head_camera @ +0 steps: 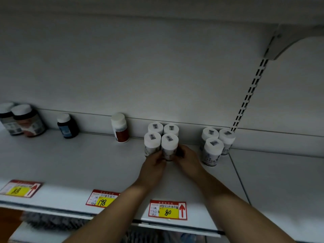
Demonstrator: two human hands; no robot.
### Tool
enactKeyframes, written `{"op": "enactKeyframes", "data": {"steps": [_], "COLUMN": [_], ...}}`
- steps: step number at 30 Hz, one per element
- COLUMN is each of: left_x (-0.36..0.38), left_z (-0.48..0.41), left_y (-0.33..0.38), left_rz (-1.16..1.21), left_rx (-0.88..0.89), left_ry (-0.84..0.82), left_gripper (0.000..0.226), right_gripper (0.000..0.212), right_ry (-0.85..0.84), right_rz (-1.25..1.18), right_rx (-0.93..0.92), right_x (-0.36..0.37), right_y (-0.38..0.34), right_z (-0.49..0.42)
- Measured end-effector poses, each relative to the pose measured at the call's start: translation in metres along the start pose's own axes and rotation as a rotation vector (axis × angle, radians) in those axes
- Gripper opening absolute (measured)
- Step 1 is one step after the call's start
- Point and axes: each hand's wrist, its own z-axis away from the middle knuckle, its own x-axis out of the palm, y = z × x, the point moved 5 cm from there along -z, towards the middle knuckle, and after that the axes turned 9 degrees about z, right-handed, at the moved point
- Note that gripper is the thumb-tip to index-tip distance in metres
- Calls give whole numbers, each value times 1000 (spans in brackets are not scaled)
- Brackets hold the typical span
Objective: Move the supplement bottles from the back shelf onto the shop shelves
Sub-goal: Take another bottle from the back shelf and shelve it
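my left hand (154, 165) and right hand (188, 158) wrap round the lower half of the front bottle (169, 142), so its label is hidden from me. the two bottles behind (155, 128) show only their tops. the cap stickers (169, 138) are too blurred to read. the dark bottle (7, 118) at far left is cut by the edge. the small print on the price tag (167, 209) is illegible.

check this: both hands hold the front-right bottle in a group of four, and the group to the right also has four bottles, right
Not quite. The head view shows the right group has three bottles, not four. The rest holds: the left hand and right hand hold the front-right bottle in the group of four.
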Motion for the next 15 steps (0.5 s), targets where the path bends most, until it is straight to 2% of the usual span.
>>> {"op": "enactKeyframes", "data": {"steps": [6,9,10,15], "left_x": [-2,-2,-1,19], "left_z": [5,9,11,24], "left_y": [1,2,4,17], "left_rz": [-24,-27,-24,28], "left_rx": [-8,-19,-21,17], "left_ry": [104,142,147,62], "left_gripper": [32,30,30,32], "right_gripper": [39,18,16,28], "right_ry": [8,22,42,153], "right_rz": [-51,-67,-71,-130], "right_rx": [20,47,50,89], "right_x": [-3,-10,-14,-35], "right_y": [2,-1,-3,-5], "right_z": [3,14,18,49]}}
